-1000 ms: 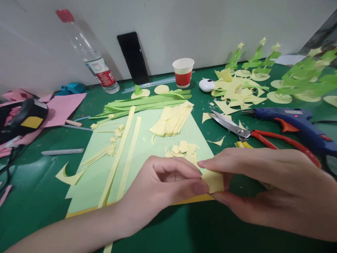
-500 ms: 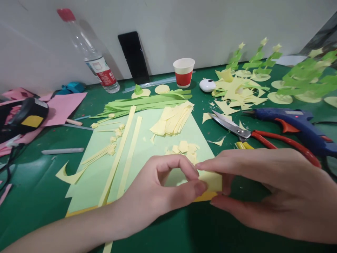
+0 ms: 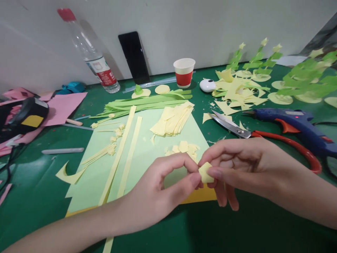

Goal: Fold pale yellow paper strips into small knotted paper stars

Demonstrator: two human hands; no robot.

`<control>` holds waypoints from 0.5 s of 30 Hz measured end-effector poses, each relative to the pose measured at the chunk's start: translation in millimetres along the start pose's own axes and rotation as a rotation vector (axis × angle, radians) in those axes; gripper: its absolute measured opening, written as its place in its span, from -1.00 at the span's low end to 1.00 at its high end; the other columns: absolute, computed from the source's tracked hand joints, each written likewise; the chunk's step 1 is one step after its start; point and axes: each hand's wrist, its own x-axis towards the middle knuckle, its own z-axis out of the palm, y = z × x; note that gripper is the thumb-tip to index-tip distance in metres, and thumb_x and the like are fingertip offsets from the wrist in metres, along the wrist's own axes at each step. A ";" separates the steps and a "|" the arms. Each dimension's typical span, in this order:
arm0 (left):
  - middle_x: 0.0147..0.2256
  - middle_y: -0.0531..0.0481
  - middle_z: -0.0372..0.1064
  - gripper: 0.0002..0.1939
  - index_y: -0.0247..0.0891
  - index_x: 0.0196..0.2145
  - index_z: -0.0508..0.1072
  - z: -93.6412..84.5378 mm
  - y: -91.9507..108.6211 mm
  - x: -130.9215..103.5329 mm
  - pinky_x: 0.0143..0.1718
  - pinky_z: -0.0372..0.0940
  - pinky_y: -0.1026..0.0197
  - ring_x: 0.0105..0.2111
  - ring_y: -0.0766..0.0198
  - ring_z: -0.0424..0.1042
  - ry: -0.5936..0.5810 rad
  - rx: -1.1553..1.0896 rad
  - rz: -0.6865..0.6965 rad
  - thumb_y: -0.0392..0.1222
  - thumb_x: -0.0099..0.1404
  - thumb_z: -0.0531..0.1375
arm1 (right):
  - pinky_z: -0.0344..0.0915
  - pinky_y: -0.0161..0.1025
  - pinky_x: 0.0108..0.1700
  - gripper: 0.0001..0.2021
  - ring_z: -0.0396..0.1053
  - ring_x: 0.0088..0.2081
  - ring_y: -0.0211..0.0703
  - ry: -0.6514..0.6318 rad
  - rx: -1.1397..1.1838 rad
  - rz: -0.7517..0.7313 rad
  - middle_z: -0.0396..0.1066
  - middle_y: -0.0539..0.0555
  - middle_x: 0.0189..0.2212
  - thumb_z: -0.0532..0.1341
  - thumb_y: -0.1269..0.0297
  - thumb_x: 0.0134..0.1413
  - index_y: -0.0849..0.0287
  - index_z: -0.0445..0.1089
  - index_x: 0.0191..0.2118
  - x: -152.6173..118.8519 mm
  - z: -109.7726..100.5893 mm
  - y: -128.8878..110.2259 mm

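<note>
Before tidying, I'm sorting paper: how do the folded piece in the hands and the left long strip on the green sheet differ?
The folded piece is compact; the left strip is long and narrow. The left hand and right hand hold the folded piece; the left strip lies on the green sheet. Both are pale yellow.
</note>
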 end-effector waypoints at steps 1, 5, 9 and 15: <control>-0.42 0.07 0.29 -0.80 -0.24 -0.49 0.29 0.2 -0.1 0.0 -0.28 0.22 0.25 -0.35 0.29 0.32 0.003 0.005 0.002 -0.20 0.29 0.03 | 0.31 -0.63 -0.59 -0.91 0.35 -0.62 -0.47 0.000 0.000 0.006 0.40 -0.11 -0.62 0.33 0.44 -0.09 0.22 0.40 -0.42 0.2 0.0 -0.4; -0.44 0.07 0.31 -0.80 -0.24 -0.50 0.31 0.1 -0.7 1.6 -0.26 0.23 0.27 -0.34 0.30 0.33 -0.018 -0.007 0.035 -0.24 0.28 0.03 | 0.30 -0.64 -0.58 -0.96 0.35 -0.62 -0.48 -0.018 -0.019 -0.001 0.40 -0.11 -0.62 0.25 0.40 0.02 0.23 0.40 -0.41 1.6 -0.4 -2.3; -0.46 0.08 0.30 -0.79 -0.25 -0.53 0.31 0.0 -1.6 2.6 -0.27 0.22 0.27 -0.36 0.30 0.33 0.012 0.021 0.062 -0.26 0.26 0.04 | 0.31 -0.65 -0.58 -0.94 0.34 -0.62 -0.50 -0.027 -0.044 -0.001 0.38 -0.13 -0.61 0.17 0.43 0.09 0.21 0.38 -0.37 1.2 -0.5 -2.4; -0.46 0.06 0.29 -0.80 -0.25 -0.56 0.30 1.6 -3.3 2.5 -0.29 0.20 0.21 -0.40 0.28 0.30 0.053 0.054 0.021 -0.24 0.22 0.06 | 0.31 -0.65 -0.58 -0.93 0.34 -0.61 -0.49 -0.004 -0.116 -0.100 0.37 -0.14 -0.60 0.16 0.43 0.10 0.15 0.36 -0.32 -0.4 -0.5 5.0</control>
